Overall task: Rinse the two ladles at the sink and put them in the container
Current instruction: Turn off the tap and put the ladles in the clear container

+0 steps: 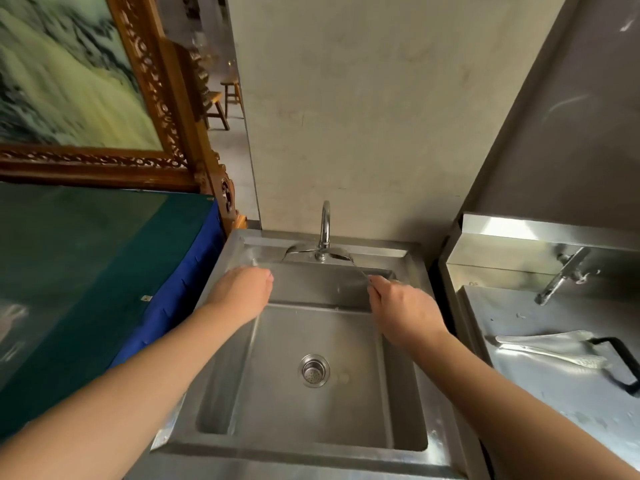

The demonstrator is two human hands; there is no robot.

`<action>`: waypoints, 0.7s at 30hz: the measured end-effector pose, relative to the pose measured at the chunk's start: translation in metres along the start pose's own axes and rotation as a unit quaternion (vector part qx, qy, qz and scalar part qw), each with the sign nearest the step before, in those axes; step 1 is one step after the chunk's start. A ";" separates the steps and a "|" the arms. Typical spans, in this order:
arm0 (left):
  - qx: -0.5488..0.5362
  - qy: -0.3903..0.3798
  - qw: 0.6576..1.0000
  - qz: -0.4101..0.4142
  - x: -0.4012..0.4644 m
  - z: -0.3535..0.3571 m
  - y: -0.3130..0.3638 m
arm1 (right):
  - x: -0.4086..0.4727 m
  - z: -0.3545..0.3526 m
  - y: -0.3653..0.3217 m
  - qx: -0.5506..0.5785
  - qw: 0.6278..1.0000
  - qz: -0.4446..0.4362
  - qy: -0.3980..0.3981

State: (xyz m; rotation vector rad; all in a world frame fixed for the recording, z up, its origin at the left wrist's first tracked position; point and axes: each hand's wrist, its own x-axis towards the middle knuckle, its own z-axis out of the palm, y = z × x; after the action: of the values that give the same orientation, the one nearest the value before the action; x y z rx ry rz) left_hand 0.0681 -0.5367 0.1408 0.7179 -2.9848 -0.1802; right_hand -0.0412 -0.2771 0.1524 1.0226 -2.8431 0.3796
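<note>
Two steel ladles rest on the back ledge of the steel sink (401, 403), their bowls on either side of the faucet (325, 226) base. The left ladle (298, 248) has a handle running left into my left hand (242, 292), whose fingers are closed on its end. The right ladle (343, 257) has a thin handle curving right and down into my right hand (398, 306), pinched at the fingertips. No water is visible coming from the faucet. The basin holds only its drain strainer (314, 370).
Right of the sink is a wet steel counter (540, 410) with a shiny metal utensil (550, 348) and a black handle (620, 365); a lever tap (562, 275) sits behind it. To the left are a blue-edged table (104, 271) and a carved wooden frame (166, 98).
</note>
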 end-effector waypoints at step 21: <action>0.232 0.124 0.957 0.122 0.005 -0.087 -0.019 | 0.010 -0.064 -0.037 -0.117 0.985 -0.038 0.124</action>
State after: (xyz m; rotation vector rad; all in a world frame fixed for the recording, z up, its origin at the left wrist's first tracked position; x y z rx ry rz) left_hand 0.0802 -0.5648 0.2249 0.3538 -2.8484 0.5953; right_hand -0.0249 -0.2937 0.2231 0.9585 -2.5463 0.1475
